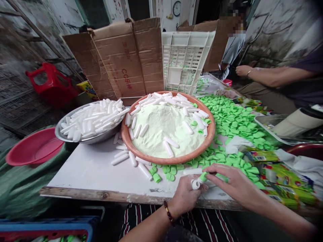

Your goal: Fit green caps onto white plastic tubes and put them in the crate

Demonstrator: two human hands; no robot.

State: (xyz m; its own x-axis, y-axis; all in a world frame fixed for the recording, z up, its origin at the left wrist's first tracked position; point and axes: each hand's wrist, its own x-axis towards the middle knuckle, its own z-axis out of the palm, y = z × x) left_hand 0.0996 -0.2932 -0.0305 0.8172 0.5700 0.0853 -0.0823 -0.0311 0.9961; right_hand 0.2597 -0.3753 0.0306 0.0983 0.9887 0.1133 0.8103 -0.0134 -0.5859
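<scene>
At the front edge of the table, my left hand (186, 192) is closed around small white plastic tubes (195, 184); one open end faces me. My right hand (234, 183) pinches a green cap (203, 177) at the end of a tube in the left hand. A second green cap (222, 177) shows at the right hand's fingers. Just beyond both hands stands a wide orange-brown basin (128, 143) of pale green powder (161, 122), with white tubes, some green-capped, lying on it. Loose green caps (234, 119) spread over the table to the right.
A metal bowl (88, 139) heaped with white tubes stands left of the basin. Cardboard (126, 60) and a white crate (188, 60) rise behind. Green-yellow packets (282, 174) lie at right. A pink basin (35, 148) is at far left. Another person's arm (280, 75) reaches in from the right.
</scene>
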